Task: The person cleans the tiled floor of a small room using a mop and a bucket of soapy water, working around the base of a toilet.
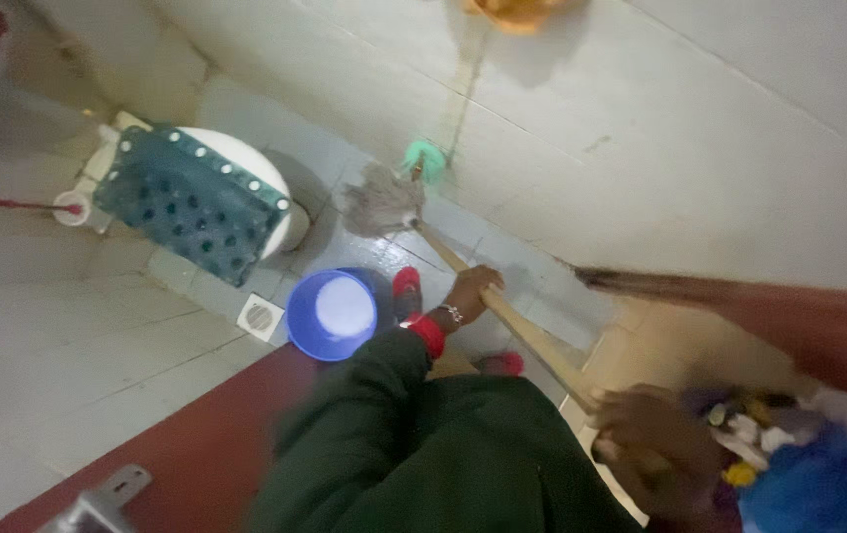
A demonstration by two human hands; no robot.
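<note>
Blue bucket (332,314), grey mop head (381,200)

No signs, labels or screens are visible anywhere in the view. At the near right, a cluster of small containers (744,434) in white, yellow and dark colours sits beside a blue rounded object (813,489). They are too blurred to tell whether they are packages or what shape each has.

Toilet (246,163) w/ teal cover (192,197), blue bucket (330,314), floor drain (260,316).
</note>
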